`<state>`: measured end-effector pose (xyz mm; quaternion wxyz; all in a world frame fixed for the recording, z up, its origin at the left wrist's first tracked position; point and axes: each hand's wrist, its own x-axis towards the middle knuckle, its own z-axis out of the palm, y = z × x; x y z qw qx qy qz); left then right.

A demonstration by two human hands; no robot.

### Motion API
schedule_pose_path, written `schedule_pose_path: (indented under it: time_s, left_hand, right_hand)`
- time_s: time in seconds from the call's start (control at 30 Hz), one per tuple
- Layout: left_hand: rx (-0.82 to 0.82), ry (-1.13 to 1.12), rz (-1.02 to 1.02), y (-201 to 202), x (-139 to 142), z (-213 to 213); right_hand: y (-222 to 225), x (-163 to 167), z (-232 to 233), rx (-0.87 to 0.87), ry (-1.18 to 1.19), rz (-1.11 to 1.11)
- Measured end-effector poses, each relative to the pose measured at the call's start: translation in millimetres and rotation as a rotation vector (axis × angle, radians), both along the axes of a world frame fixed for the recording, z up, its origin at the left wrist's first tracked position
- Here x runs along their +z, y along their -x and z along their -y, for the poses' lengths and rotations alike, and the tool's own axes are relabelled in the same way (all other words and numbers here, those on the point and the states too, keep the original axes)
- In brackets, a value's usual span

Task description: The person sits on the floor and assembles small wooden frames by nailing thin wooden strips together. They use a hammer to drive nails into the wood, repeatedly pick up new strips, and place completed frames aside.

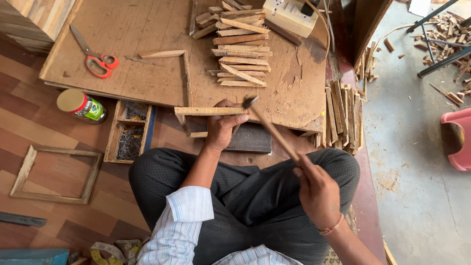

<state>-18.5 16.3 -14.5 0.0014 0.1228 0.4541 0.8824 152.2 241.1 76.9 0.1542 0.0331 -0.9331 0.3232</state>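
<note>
Closest to the camera, the right hand (319,194) was found closed around the handle of a small hammer (272,130), whose head was poised just above the end of a wooden strip (208,111). That strip was held by the left hand (223,125), fingers clamped over it, at the near edge of a plywood board (147,39), where it met 1 upright strip at a corner. Red-handled scissors (98,61) and a pile of cut strips (240,46) were noted on the board, with a tray of nails (130,142) just beside its near edge.
</note>
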Motion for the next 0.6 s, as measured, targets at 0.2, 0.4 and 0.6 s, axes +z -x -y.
schedule_pose_path:
  time_s: [0.2, 0.4, 0.6]
  left_hand:
    - [0.031, 0.041, -0.015, 0.0, -0.1, 0.2]
    - [0.011, -0.008, -0.011, -0.9, 2.9, 0.9]
    - [0.012, 0.001, 0.008, -4.3, 1.7, -1.0]
  right_hand:
    - [-0.5, -0.8, 5.7, -0.036, 0.100, -0.180]
    - [0.4, -0.6, 5.1, -0.010, 0.068, -0.068]
    - [1.5, 0.8, 4.0, -0.016, -0.007, -0.142]
